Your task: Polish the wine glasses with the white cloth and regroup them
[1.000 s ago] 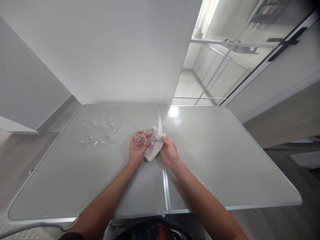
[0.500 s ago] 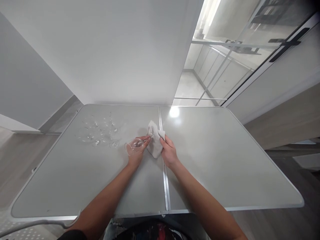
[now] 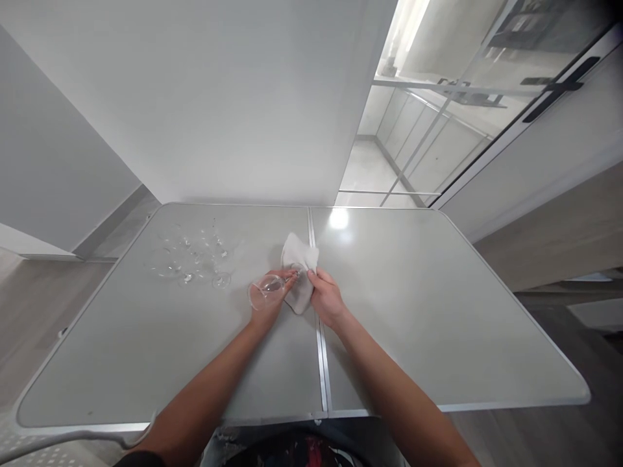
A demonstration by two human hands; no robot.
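My left hand (image 3: 270, 303) grips a clear stemmed glass (image 3: 265, 290) that lies sideways, bowl pointing left, stem running right into a white cloth (image 3: 299, 269). My right hand (image 3: 327, 297) is closed on that cloth, which wraps round the foot end of the glass. Both hands hover just above the middle of the grey folding table (image 3: 413, 311), close to its centre seam.
Several more clear stemmed glasses (image 3: 192, 259) stand grouped on the table's far left part. A white wall rises behind the table; a glass partition and doorway are at the far right. A dark bag sits under the near table edge (image 3: 296, 451).
The glass has turned from bowl facing me to lying sideways with the bowl to the left. The cloth has shifted up along the stem toward the foot.
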